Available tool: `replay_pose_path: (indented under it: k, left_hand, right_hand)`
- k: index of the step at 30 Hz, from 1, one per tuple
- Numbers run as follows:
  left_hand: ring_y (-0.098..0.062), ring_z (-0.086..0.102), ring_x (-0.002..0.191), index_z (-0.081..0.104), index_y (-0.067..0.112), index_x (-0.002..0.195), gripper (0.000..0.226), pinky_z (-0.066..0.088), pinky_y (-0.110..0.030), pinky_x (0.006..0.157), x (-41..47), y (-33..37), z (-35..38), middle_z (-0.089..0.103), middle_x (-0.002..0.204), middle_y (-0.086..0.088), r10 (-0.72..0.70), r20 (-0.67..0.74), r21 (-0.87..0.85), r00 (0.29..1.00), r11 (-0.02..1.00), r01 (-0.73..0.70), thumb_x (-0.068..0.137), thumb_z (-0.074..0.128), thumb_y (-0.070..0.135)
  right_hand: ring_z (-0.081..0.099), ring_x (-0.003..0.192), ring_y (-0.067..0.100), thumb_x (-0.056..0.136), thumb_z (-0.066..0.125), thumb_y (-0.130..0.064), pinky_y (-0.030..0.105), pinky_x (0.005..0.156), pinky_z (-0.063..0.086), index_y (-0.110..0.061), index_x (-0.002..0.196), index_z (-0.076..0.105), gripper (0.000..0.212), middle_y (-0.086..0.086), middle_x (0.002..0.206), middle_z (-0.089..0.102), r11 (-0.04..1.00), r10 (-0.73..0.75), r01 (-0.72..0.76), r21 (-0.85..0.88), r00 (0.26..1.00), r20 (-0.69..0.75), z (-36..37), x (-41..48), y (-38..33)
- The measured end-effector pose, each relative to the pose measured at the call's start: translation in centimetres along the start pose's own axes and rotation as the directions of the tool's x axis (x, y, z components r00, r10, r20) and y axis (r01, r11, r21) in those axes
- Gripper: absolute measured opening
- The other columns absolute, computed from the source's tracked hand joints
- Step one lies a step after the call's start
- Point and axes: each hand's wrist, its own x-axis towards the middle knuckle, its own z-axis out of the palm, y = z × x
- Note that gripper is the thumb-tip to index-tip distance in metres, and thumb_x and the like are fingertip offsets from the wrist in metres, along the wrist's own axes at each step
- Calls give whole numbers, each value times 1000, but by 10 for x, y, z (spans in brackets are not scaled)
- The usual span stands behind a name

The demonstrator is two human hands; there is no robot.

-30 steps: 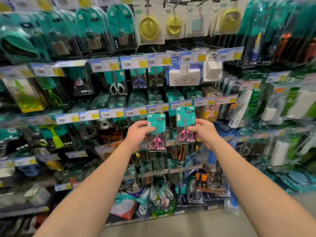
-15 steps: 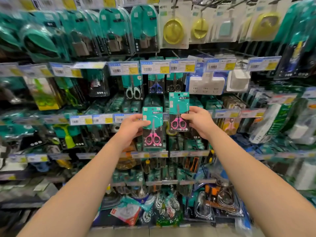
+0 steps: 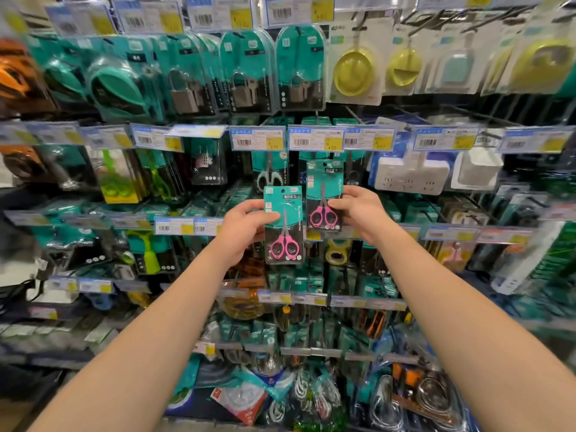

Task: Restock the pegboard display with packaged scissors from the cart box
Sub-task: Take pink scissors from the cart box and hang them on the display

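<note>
I hold two teal-and-black cards, each with pink-handled scissors, up in front of the pegboard display (image 3: pixel 405 113). My left hand (image 3: pixel 246 232) grips the left scissors pack (image 3: pixel 283 226) by its left edge. My right hand (image 3: pixel 361 210) grips the right scissors pack (image 3: pixel 324 198) by its right edge, a little higher, its top just under the price tags (image 3: pixel 314 138) of the scissors row. Packs of grey-handled scissors (image 3: pixel 269 176) hang on hooks right behind. The cart box is out of view.
Padlock packs (image 3: pixel 246 73) hang in the row above, yellow items (image 3: pixel 352 70) to their right. White power strips (image 3: pixel 408 173) hang right of the scissors row. Tape rolls (image 3: pixel 336 254), tools and cables fill the lower hooks. Protruding metal pegs stick out at the upper right.
Both hands have lifted the two packs upward and closer to the scissors row. The right pack has risen furthest, now reaching the price tags.
</note>
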Motion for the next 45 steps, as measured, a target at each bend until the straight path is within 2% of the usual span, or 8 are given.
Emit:
replay_pose_path:
  k: [4,7,11,17,29,36,39,45]
  left_hand:
    - [-25,76,98,67,19,114,25,57,-44,87,-3,5,-1,80,107,-3,23,-30,1,999,1000,-23,92,75,9]
    - [-31,75,105,66,17,119,28,56,-47,92,-6,8,1,80,108,-4,36,-45,6,998,999,-36,92,74,10]
    - [-29,76,103,67,17,117,27,55,-54,100,-8,10,2,80,107,-3,42,-59,32,997,999,-40,92,74,10]
    - [-25,77,98,66,17,116,24,58,-48,96,-7,11,4,80,106,-4,51,-60,14,997,999,-50,94,72,9]
    - [-26,77,99,66,16,117,25,59,-44,93,-1,11,4,80,106,-5,64,-57,-5,996,998,-64,94,72,8]
    - [-28,76,104,64,12,125,31,59,-43,91,0,9,-1,79,110,-7,68,-34,-20,997,997,-68,95,71,9]
    - [-30,75,104,64,12,126,32,58,-40,86,0,9,-4,79,112,-7,70,-29,-32,997,997,-71,95,72,10]
    - [-30,76,103,66,15,119,26,58,-43,92,-2,10,-8,79,111,-8,87,-26,-25,996,996,-87,95,71,9]
  right_hand:
    - [78,96,24,91,71,-2,46,94,60,-15,115,69,28,4,102,81,999,-21,22,-32,999,28,8,7,-11]
    - [77,98,25,90,72,-2,45,92,61,-9,128,64,39,9,113,78,999,-43,44,-18,998,50,13,13,-18]
    - [77,100,23,93,69,-1,41,93,61,-17,120,64,32,6,111,78,998,-69,69,9,996,61,15,15,-23]
    - [75,103,23,91,71,0,42,93,61,-9,137,58,49,8,118,75,998,-63,64,-7,997,54,15,19,-24]
    - [77,98,24,92,69,3,40,87,63,-19,117,66,34,5,108,79,992,-124,120,38,986,109,15,13,-23]
    - [76,102,27,92,68,4,45,93,61,-11,127,68,38,8,112,78,989,-140,134,57,984,114,18,11,-18]
    - [75,105,26,91,68,6,45,96,60,-13,124,69,38,8,113,78,987,-153,146,62,981,116,17,9,-17]
    - [76,102,26,93,67,3,46,93,61,-16,119,69,32,8,111,79,980,-185,176,94,978,101,17,5,-22]
